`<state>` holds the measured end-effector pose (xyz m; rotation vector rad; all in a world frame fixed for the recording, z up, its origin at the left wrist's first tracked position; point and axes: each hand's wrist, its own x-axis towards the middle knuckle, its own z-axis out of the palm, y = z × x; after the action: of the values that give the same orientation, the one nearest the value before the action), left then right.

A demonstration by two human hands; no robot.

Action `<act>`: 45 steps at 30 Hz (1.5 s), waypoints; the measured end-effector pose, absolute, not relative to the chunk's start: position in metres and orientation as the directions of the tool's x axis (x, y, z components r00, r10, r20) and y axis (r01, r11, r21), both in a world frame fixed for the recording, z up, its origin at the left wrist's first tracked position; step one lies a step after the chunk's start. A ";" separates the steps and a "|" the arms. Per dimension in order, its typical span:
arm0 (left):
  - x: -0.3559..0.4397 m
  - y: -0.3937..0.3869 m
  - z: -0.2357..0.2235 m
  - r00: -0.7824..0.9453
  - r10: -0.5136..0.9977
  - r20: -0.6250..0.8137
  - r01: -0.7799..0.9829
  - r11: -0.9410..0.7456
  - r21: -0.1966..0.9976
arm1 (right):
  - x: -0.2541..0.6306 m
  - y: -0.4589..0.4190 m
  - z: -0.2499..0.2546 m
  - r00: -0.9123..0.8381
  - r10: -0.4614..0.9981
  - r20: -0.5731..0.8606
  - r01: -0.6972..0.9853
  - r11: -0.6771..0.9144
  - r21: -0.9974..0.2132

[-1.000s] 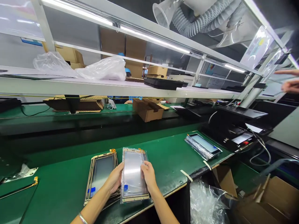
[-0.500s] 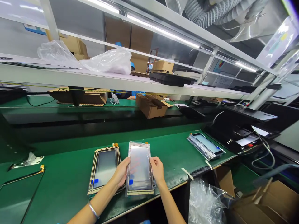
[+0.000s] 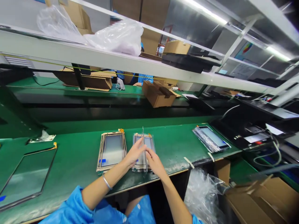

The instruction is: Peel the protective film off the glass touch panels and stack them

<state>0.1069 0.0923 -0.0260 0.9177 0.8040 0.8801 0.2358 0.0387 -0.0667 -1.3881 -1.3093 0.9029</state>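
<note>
Between my two hands a thin glass touch panel (image 3: 145, 166) stands on edge, seen almost as a line. My left hand (image 3: 135, 153) grips its left face, fingers pressed together. From the right, my right hand (image 3: 154, 160) holds the other face near its middle. Directly below is a stack of similar film-covered panels (image 3: 138, 168), partly hidden by the hands. To the left lies a second stack of panels (image 3: 113, 149), with gold-coloured borders, an orange connector tab at the top and a blue sticker.
A larger framed glass panel (image 3: 30, 174) lies at the left. Further right rests another stack of panels (image 3: 211, 138), beside black equipment (image 3: 235, 124). A cardboard box (image 3: 158, 95) stands behind the bench. Clear plastic bags (image 3: 203, 193) and an open carton (image 3: 261, 199) are at the lower right.
The panel in my hands has turned from lying face-up to standing on edge, uncovering the stack beneath. My hands have come closer together, and the camera view has tilted down.
</note>
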 end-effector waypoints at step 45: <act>0.068 0.098 -0.048 0.334 0.868 -0.367 -0.305 0.468 0.830 | 0.293 0.011 -0.012 0.374 0.925 0.063 -0.010 0.072 -0.997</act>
<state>0.0682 0.0980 -0.0475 0.7304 0.9236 0.8611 0.2933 0.0108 -0.0118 -1.2990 -0.9399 0.8874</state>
